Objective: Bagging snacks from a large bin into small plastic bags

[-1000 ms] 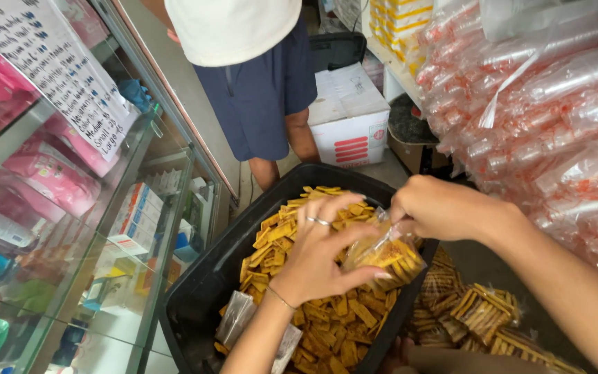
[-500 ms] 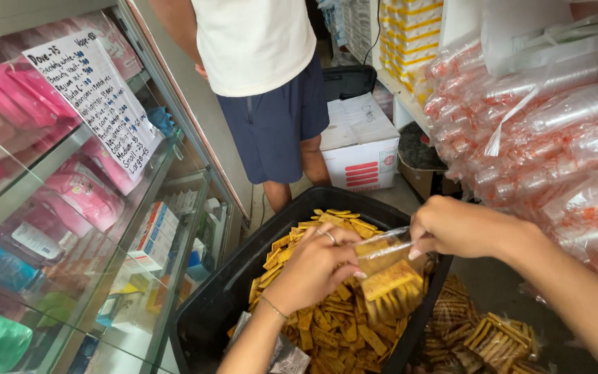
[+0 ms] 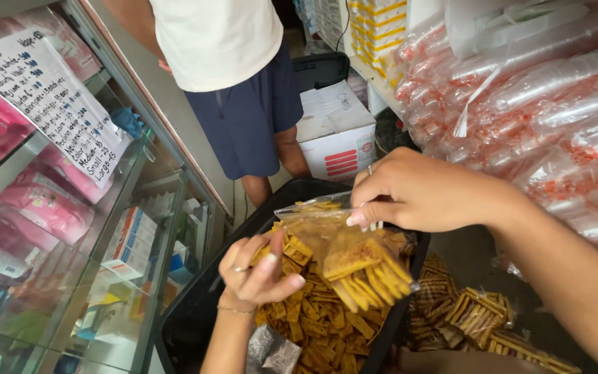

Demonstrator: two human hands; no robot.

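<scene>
Pinching the mouth of a clear plastic bag of flat orange-brown snack strips point(image 3: 354, 260), the right hand point(image 3: 417, 194) hangs it over the black plastic tub point(image 3: 195, 325) (spill falls back in); left hand point(image 3: 257, 270), fingers loosely spread, holds nothing.

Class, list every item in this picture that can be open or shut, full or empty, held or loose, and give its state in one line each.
Clear plastic bag: open at the top, part filled with crackers, hanging from the right hand.
Right hand: grip pinched on the bag's top edge.
Left hand: open, fingers spread, holding nothing.
Black plastic tub: open, holding loose golden rectangular crackers.
White cardboard box: shut.
</scene>
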